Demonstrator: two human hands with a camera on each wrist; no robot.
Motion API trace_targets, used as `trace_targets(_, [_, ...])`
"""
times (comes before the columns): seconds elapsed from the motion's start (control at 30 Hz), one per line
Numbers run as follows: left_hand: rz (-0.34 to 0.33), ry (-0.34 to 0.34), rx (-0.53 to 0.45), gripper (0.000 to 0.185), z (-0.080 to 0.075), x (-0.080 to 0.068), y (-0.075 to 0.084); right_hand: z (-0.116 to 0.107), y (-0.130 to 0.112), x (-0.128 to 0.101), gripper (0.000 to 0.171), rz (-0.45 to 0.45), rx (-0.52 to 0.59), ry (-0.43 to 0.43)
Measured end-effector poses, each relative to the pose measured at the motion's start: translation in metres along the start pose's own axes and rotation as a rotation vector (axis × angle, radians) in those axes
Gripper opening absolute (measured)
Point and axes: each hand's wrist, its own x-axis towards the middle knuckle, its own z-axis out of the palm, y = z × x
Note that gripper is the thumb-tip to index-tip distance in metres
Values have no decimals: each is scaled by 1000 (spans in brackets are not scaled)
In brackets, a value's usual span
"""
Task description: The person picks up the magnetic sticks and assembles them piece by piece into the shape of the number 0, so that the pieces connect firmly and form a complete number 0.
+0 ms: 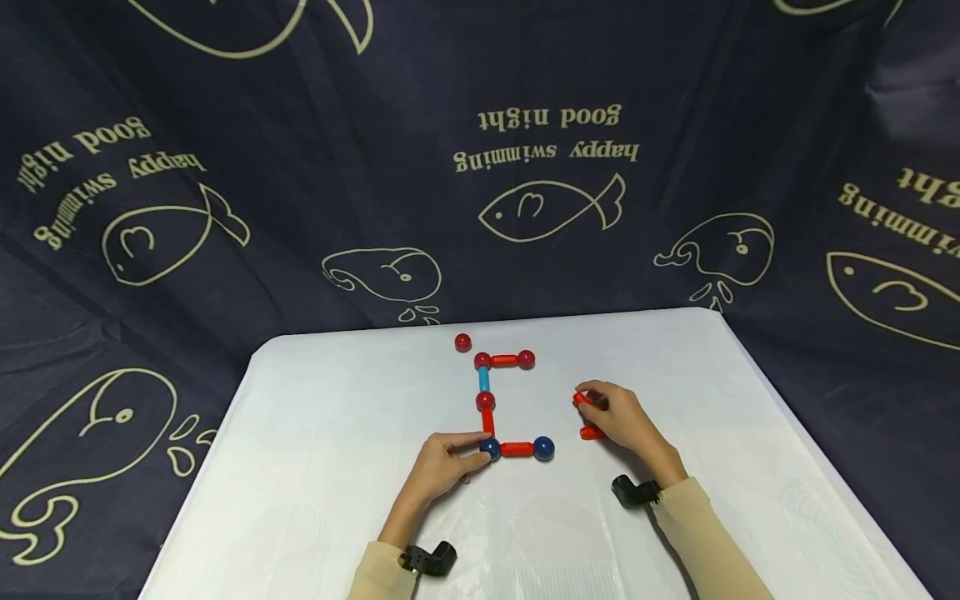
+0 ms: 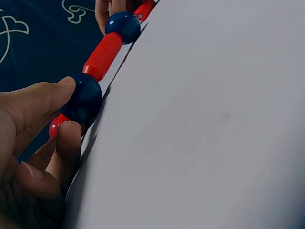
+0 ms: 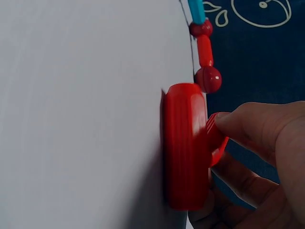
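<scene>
Both sleeves lie nearest, the left hand [image 1: 442,467] pinching the dark blue ball [image 1: 491,449] at the chain's corner on the white table [image 1: 337,433], so hold that grip steady while the right hand [image 1: 622,421], holding red rods [image 1: 592,432], aligns one squarely.

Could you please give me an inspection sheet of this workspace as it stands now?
Surface: white table, bare apart from the toy pieces.
Job's things: C-shaped chain of rods and balls; its near row is a dark blue corner ball, a red rod and a second blue ball.
Clutter: loose red ball beyond the chain.
Grips: left hand pinches the corner ball; right hand holds loose red rods.
Cables: nothing seen.
Surroundings: dark blue cloth with fish drawings behind and around the table.
</scene>
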Motion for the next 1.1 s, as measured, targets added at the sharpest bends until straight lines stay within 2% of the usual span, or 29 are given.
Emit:
trace_targets(0.9, [6, 1, 21, 34, -2, -2, 0, 13, -14, 2, 33, 91, 137, 15])
trace_targets(1.1, [7, 2, 29, 34, -1, -1, -1, 13, -17, 2, 34, 88, 162, 14])
